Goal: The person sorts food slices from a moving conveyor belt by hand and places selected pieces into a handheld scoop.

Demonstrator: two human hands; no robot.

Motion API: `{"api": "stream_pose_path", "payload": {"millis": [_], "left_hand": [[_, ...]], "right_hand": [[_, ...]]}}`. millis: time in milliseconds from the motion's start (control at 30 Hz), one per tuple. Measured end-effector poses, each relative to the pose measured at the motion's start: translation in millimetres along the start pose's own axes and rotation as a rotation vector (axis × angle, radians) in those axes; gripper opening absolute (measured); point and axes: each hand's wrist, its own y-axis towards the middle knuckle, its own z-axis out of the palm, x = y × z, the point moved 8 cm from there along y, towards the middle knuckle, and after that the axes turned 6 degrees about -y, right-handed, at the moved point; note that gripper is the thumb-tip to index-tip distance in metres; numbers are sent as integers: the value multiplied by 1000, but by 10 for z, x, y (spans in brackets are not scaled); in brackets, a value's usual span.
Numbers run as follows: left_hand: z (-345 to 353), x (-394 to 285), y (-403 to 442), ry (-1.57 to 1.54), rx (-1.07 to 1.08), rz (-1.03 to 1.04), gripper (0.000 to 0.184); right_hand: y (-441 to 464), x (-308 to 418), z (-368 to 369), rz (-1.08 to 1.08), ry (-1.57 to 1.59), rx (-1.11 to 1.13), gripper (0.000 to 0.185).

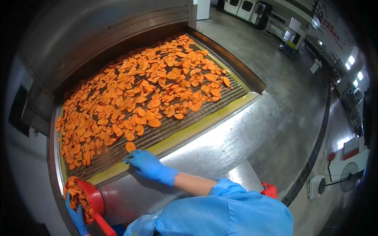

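Orange carrot slices (153,103) lie thickly over a ribbed metal conveyor belt (173,126). At the lower left, a red plastic scoop (94,196) with a long handle is heaped with carrot slices. My left hand (76,214), in a blue glove, grips the side of this scoop, its fingers against the slices. My right hand (146,163), also gloved in blue, reaches over the yellow front strip (173,145) of the belt. Its fingers are stretched out beside a single carrot slice (130,147); whether they touch it is unclear.
A sloping steel plate (220,137) runs along the belt's front. Behind the belt rises a steel housing (106,27), and a raised side rail (232,59) bounds its right end. Another red object (269,190) shows beside my sleeve. A fan (348,177) stands far right.
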Motion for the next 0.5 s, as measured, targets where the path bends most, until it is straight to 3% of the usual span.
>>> {"api": "stream_pose_path", "payload": {"millis": [33,67,100,133,267,300,333,400,500], "left_hand": [[1,-114,23,-5,-21,-4,67],[468,216,-314,-106,2,-56,67],[249,350,-168,-56,-25,-2,67],[65,456,-33,-12,-49,50,67],[22,372,-82,128,-31,158,67],[1,453,-47,130,-32,71,65],[-32,656,-8,-3,-71,17,64],[90,-879,-118,262,55,5,62],[123,-1093,-205,245,57,27,58]], "right_hand": [[-69,-65,-153,60,-45,37,29],[-459,-196,-438,72,-105,34,29],[-438,-146,-735,7,-100,-176,31],[-459,-200,-957,50,-145,-162,30],[-1563,-847,-1864,474,-293,-478,29],[-1859,-942,-2043,584,-433,-502,25],[-2159,-1002,-2158,549,-604,-582,26],[-2708,-1178,-2281,636,-694,-655,24],[-3154,-1233,-2345,798,-492,-758,23]]}}
